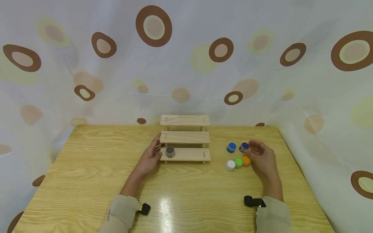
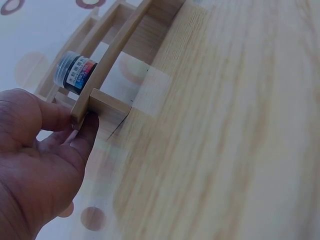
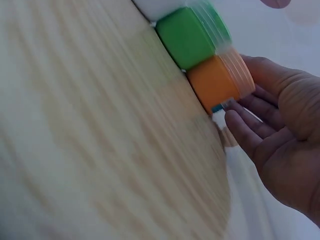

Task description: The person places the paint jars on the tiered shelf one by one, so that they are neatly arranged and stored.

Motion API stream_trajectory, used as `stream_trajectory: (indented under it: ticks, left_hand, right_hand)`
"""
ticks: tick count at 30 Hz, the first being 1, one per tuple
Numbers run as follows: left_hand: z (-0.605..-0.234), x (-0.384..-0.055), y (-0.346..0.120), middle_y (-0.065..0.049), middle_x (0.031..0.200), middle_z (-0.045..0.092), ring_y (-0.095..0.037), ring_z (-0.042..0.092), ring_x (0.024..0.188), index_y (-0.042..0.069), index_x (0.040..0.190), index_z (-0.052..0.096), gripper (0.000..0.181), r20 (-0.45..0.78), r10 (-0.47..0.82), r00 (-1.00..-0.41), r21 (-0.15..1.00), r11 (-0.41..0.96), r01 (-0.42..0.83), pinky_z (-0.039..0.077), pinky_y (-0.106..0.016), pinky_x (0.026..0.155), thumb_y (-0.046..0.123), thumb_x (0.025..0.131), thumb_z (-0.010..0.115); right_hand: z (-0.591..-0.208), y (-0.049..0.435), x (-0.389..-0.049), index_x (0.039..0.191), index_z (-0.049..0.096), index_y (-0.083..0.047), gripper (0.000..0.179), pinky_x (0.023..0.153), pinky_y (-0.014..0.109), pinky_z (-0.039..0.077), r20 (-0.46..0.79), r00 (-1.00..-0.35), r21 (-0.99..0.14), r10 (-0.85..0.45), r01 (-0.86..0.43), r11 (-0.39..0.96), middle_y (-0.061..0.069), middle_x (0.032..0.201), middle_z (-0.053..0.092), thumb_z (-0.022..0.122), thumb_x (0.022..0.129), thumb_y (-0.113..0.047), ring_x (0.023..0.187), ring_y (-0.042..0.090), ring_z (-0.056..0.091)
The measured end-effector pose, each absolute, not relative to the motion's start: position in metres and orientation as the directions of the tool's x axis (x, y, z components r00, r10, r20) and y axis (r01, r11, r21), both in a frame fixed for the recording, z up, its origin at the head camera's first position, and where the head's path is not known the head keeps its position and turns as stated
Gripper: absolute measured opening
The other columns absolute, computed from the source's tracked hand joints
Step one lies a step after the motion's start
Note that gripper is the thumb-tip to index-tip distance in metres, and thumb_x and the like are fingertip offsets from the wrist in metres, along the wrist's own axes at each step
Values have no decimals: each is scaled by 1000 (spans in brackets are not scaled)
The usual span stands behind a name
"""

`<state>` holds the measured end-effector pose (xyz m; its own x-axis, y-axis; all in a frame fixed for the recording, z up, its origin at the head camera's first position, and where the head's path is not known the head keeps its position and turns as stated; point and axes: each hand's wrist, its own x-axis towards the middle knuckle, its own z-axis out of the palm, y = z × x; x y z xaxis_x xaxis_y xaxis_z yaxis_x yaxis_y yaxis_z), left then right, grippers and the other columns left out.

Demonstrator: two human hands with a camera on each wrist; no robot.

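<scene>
A three-step wooden stand [image 1: 185, 137] rests on the table. My left hand [image 1: 149, 159] is at its left end. In the left wrist view, the left thumb and fingers [image 2: 86, 137] pinch the end of the front step. A black paint jar [image 1: 170, 151] with a clear lid and printed label sits on that step's left part. My right hand [image 1: 263, 158] is beside the purple paint jar [image 1: 244, 147] and the orange paint jar [image 1: 246, 161], fingers loosely bent. In the right wrist view, the orange jar partly hides what lies behind it; contact is unclear.
Next to the orange jar stand a green jar [image 1: 238, 162] and a white jar [image 1: 230, 165], close together. A blue jar [image 1: 231, 147] stands left of the purple one. Behind the wooden table [image 1: 87, 161] hangs a patterned cloth [image 1: 180, 64], which continues along the right side.
</scene>
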<state>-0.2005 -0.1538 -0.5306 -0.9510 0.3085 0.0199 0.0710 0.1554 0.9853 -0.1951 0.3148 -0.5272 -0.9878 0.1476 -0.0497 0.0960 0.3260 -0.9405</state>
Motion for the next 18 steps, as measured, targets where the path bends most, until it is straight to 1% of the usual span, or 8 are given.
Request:
stream_trajectory:
  ticks: [3, 9, 12, 18]
  left_hand:
    - [-531, -200, -154, -23, 173, 14, -41, 31, 156, 29, 172, 8, 78, 21, 307, -951, 985, 155, 71, 34, -55, 123, -5, 110, 42]
    - [-530, -199, -154, -23, 173, 13, -42, 29, 156, 25, 172, 6, 78, 27, 316, -948, 988, 136, 74, 33, -55, 124, -6, 110, 42]
    - [-531, -200, -154, -22, 173, 13, -41, 29, 157, 26, 172, 7, 78, 29, 317, -948, 989, 131, 74, 33, -55, 124, -5, 110, 42]
    - [-532, -200, -154, -22, 173, 13, -41, 29, 157, 27, 172, 7, 79, 23, 311, -950, 988, 137, 69, 34, -55, 123, -5, 110, 42]
  right_hand:
    - [-533, 311, -199, 151, 53, -1, 61, 95, 9, 51, -81, -983, -956, 166, 124, 265, 20, 149, 55, 79, 98, -19, 129, 20, 56]
    - [-536, 308, -206, 144, 61, -1, 53, 90, 7, 51, -24, -977, -915, 213, 107, 389, 20, 141, 63, 79, 98, -19, 115, 11, 63]
    - [-536, 306, -207, 142, 63, -2, 51, 89, 7, 51, -20, -972, -906, 235, 117, 407, 19, 138, 65, 79, 98, -20, 113, 11, 63]
    - [-534, 303, -206, 142, 64, -3, 51, 87, 9, 53, -30, -964, -919, 264, 130, 372, 19, 138, 65, 80, 98, -22, 111, 11, 63]
